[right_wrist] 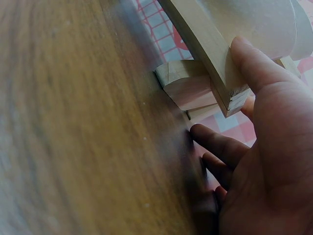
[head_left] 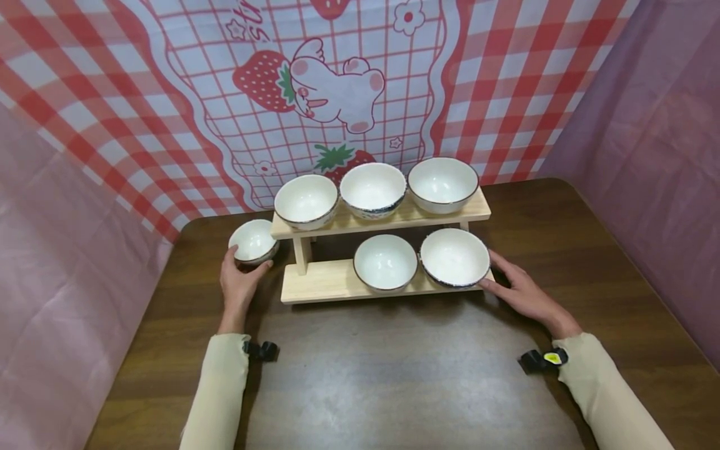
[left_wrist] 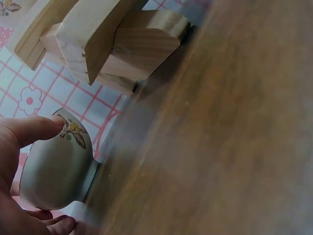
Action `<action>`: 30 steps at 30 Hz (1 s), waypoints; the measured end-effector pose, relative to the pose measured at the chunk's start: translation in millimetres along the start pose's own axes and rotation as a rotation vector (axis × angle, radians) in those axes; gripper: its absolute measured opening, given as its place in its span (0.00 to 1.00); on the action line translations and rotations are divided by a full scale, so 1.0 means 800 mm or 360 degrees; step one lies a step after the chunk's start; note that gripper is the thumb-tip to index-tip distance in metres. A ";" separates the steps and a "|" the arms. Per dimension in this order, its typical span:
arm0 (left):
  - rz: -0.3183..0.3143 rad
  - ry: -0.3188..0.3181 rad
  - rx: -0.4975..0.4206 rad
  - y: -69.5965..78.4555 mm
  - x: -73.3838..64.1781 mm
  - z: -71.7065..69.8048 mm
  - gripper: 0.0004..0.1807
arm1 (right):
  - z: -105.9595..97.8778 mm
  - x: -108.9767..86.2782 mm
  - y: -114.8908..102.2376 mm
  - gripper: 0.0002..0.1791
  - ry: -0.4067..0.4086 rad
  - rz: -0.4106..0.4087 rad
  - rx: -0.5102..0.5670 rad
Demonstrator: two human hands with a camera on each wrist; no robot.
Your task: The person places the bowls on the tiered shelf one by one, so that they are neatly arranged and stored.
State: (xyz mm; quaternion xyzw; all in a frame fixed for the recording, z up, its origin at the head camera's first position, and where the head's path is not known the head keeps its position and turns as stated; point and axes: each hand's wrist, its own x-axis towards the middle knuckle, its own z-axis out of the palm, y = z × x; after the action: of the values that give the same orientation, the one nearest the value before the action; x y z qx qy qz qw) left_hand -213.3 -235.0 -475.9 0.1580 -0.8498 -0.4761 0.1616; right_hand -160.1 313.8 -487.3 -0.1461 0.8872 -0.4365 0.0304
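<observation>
My left hand [head_left: 239,281] holds a small white bowl [head_left: 255,237] with a brown rim at the left of the wooden rack. In the left wrist view, the thumb presses the outer wall of this bowl [left_wrist: 58,166], beside a painted flower sprig, and other fingers curl beneath it. My right hand [head_left: 520,290] is at the right end of the lower shelf, beside a white blue-edged bowl [head_left: 455,256]. In the right wrist view, its thumb [right_wrist: 259,63] extends along the shelf board [right_wrist: 215,63] by the bowl, and the lower fingers are loosely spread below the board.
A two-tier wooden rack [head_left: 317,284] stands on the brown table [head_left: 394,375]. Three bowls line its upper tier, including a dark-rimmed one [head_left: 443,181] at right. On the lower tier, another bowl [head_left: 385,262] sits mid-shelf. A strawberry-print cloth [head_left: 214,81] hangs behind.
</observation>
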 end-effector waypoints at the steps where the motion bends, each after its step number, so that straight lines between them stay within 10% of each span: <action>1: 0.0001 0.0000 0.0006 -0.001 0.001 0.000 0.48 | 0.000 0.000 0.000 0.38 -0.0003 0.0004 0.0000; 30: 0.0162 0.0039 -0.0067 -0.019 0.025 0.011 0.52 | 0.000 0.003 -0.001 0.40 -0.0028 0.0045 0.0072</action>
State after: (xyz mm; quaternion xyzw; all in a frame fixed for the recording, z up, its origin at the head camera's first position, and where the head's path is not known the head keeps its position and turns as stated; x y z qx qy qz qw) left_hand -233.5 -244.0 -490.7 0.1169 -0.8445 -0.4831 0.1992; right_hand -162.4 313.0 -486.6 -0.1365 0.8788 -0.4548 0.0476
